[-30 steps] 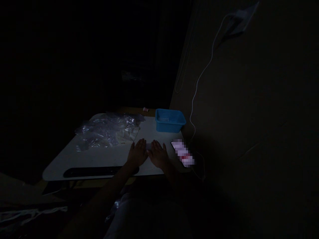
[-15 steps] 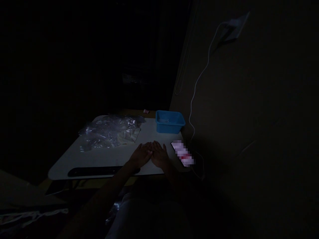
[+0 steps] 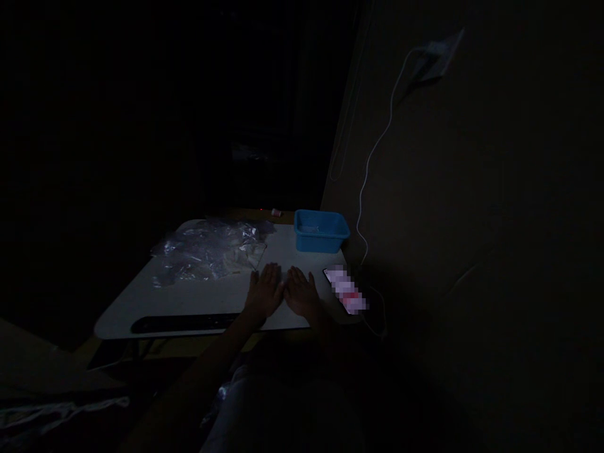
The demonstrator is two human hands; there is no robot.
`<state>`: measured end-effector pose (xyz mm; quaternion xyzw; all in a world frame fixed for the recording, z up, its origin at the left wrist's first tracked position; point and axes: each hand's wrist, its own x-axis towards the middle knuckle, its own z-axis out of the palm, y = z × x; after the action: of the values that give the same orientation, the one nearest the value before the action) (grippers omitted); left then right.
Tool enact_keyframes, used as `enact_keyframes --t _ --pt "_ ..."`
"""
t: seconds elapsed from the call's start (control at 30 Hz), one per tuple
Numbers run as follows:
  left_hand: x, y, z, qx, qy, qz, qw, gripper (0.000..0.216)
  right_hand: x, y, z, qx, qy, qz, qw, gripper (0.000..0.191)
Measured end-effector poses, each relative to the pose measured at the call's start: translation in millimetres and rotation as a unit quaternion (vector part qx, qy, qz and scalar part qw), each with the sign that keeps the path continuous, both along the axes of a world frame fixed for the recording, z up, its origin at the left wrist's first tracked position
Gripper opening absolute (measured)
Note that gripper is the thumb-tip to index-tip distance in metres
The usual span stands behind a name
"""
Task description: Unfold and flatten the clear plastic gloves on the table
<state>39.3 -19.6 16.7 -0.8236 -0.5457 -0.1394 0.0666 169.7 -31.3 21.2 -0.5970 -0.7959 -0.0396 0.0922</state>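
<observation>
Both hands rest palm down near the front edge of a small white table [image 3: 179, 301]. My left hand [image 3: 264, 292] lies flat with its fingers stretched forward, and nothing shows in it. Close beside it, my right hand [image 3: 301, 291] is flat too, its thumb out to the right. Ahead and to the left is a heap of crumpled clear plastic bags [image 3: 207, 248], with something whitish in or under it. A phone [image 3: 345, 290] with a lit screen lies to the right of my right hand. Beyond it stands a blue plastic basket [image 3: 321, 241].
A white cable [image 3: 367, 167] runs down the right wall from a wall socket [image 3: 436, 60]. A dark slot [image 3: 184, 323] crosses the table's front edge. Behind the table is a small pale reddish object [image 3: 276, 213]. The room is very dark.
My left hand has turned and shifted slightly left, its fingers now pointing forward instead of lying over toward the right hand. My right hand has barely moved.
</observation>
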Motion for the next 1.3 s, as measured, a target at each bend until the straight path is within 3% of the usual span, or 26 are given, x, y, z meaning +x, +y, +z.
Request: enact_keyframes --t 0.1,0.2,0.37,0.5,0.57,0.73,0.8,1.07,1.3 --pt "-0.2 3.3 -0.2 -0.039 0.02 -0.084 0.995 0.05 0.7 0.1 0.9 -0.014 -0.003 0.007 1.0 0.052" --pt "0.9 4.0 0.3 -0.067 0.021 -0.083 0.994 0.05 0.5 1.1 0.8 -0.028 -0.012 -0.001 1.0 0.052" --pt "3.9 -0.6 2.4 -0.068 0.016 -0.017 0.997 0.052 -0.5 2.1 -1.2 -0.018 -0.009 -0.003 1.0 0.053" --pt "5.1 -3.6 2.1 -0.032 0.009 0.072 0.997 0.057 -0.9 1.0 -2.0 0.003 -0.002 -0.005 1.0 0.054" --pt "4.8 -3.4 1.4 -0.009 0.004 0.085 0.996 0.058 -0.8 0.4 -1.7 0.003 -0.002 -0.006 1.0 0.054" --pt "2.7 0.8 0.5 -0.022 0.001 -0.062 0.998 0.05 0.4 0.1 -0.9 -0.009 -0.009 -0.003 1.0 0.052" --pt "2.4 1.8 0.8 -0.045 0.001 -0.074 0.996 0.049 0.6 0.3 -0.7 -0.009 -0.004 -0.003 1.0 0.052" --pt "6.7 -1.5 3.8 -0.053 0.017 -0.014 0.998 0.05 -0.2 0.6 -0.3 -0.014 0.016 -0.008 1.0 0.052" --pt "9.3 -2.6 0.4 -0.015 -0.005 0.092 0.996 0.059 -0.2 0.3 -2.7 0.013 0.011 -0.003 1.0 0.053"
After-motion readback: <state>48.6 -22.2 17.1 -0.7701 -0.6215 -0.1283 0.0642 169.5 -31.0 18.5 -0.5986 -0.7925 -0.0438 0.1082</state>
